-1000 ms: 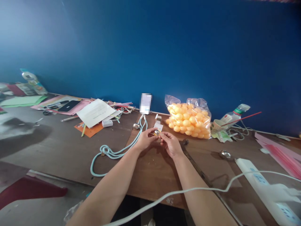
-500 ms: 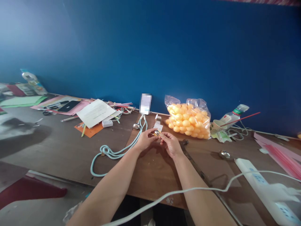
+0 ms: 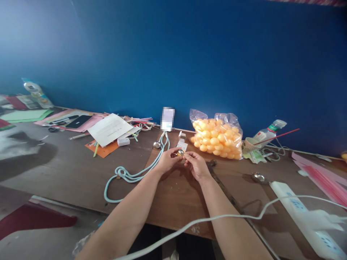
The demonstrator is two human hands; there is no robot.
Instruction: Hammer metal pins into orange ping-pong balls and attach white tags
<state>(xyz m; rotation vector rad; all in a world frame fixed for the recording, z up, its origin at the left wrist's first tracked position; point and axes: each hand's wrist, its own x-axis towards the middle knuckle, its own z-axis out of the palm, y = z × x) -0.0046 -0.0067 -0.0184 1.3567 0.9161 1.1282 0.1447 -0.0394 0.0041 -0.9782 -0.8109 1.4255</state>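
Small shiny silver piece, yellow at its edge, partly hidden, pinched between left hand and right hand, mid-scene.

A: What's at the back of the table?
B: A bag of balls, in front of the wall. A cup and a bottle are on its right, with the bottle behind the cup.
A: And in front of the bag, to the left?
B: A foil lump, between the left hand and the right hand.
A: What's on the left?
B: A string goes past the left hand, back to a card by the wall. Farther left there's some paper, then a phone.
A: And on the right?
B: A power strip. Another lump is just left of its back end.
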